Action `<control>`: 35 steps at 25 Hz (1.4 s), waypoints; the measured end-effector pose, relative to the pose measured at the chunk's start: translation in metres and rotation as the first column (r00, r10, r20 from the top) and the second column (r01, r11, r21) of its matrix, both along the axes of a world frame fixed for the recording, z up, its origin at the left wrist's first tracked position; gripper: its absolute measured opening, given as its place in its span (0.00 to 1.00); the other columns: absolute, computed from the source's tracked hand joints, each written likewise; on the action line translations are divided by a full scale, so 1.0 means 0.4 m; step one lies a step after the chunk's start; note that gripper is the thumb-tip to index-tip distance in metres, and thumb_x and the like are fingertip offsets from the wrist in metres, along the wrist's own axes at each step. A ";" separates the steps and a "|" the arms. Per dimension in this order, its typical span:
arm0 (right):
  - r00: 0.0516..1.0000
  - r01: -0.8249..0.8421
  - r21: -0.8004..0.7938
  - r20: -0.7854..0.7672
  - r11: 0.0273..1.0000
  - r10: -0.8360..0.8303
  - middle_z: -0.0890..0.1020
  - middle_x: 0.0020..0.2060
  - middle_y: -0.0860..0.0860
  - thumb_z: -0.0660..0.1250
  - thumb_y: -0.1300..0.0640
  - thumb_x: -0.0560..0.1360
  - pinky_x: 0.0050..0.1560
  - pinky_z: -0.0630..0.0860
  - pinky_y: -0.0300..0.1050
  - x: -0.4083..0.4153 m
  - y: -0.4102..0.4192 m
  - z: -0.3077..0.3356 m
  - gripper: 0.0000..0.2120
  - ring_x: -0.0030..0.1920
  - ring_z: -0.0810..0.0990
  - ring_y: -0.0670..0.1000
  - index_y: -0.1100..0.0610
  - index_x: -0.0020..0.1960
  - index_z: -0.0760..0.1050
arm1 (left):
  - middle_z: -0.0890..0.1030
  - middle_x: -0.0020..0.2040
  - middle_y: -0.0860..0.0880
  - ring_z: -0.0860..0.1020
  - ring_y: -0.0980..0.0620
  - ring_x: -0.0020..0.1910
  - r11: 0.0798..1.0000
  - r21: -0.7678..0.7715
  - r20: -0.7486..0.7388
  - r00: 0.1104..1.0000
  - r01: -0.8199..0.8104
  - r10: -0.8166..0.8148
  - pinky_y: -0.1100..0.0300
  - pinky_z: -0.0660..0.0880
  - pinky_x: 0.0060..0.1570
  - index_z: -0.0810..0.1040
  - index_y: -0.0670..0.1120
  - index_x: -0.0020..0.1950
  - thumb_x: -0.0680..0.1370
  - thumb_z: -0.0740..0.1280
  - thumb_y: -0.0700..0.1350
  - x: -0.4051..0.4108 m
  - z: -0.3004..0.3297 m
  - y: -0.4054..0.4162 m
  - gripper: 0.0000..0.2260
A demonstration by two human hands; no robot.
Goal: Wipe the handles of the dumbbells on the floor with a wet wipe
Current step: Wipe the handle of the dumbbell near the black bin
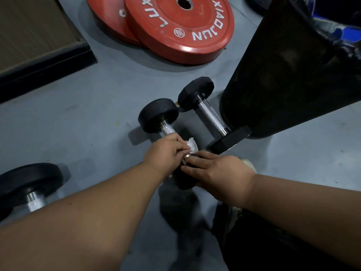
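A black round-headed dumbbell (pixel 158 115) lies on the grey floor in the middle of the view. My left hand (pixel 164 152) is wrapped around its silver handle with a crumpled white wet wipe (pixel 192 144) pressed to the metal. My right hand (pixel 218 169) rests on the dumbbell's near head (pixel 183 182) and holds it. A second dumbbell (pixel 212 116) with hexagonal heads lies just to the right, its knurled handle bare. A third dumbbell (pixel 29 184) sits at the lower left, partly behind my left forearm.
Two red weight plates (pixel 179 28) lie stacked at the top. A large black punching bag (pixel 289 71) leans in from the upper right, close to the hexagonal dumbbell. A mat with a black edge (pixel 43 57) fills the upper left.
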State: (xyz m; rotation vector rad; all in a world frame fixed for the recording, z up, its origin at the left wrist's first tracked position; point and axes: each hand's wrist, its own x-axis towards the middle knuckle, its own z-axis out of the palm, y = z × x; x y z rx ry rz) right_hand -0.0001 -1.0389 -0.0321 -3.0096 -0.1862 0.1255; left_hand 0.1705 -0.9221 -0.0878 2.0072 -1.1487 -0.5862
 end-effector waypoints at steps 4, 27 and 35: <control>1.000 0.007 -0.008 -0.013 1.000 -0.007 0.79 0.67 0.51 0.75 0.52 0.73 0.48 0.84 0.53 -0.005 0.003 -0.002 0.27 0.62 0.80 0.61 0.51 0.71 0.75 | 0.79 0.50 0.59 0.79 0.56 0.51 0.994 0.016 0.018 0.994 -0.109 0.109 0.57 0.77 0.55 0.86 0.49 0.49 0.75 0.73 0.47 0.058 0.011 -0.019 0.05; 1.000 -0.015 0.011 -0.018 1.000 0.015 0.78 0.66 0.51 0.72 0.53 0.76 0.42 0.82 0.54 0.007 0.011 0.017 0.24 0.58 0.79 0.60 0.52 0.70 0.74 | 0.81 0.46 0.58 0.79 0.59 0.46 0.996 0.089 -0.041 0.999 -0.011 0.015 0.59 0.77 0.52 0.87 0.51 0.48 0.72 0.76 0.46 0.070 0.042 -0.020 0.05; 0.993 -0.069 -0.052 -0.099 0.996 0.063 0.75 0.66 0.47 0.70 0.57 0.74 0.33 0.79 0.52 0.022 0.034 0.031 0.28 0.56 0.76 0.56 0.48 0.73 0.70 | 0.79 0.46 0.59 0.79 0.57 0.47 0.980 0.107 0.021 0.986 -0.167 0.166 0.62 0.75 0.53 0.86 0.51 0.48 0.74 0.75 0.47 0.103 0.045 -0.015 0.04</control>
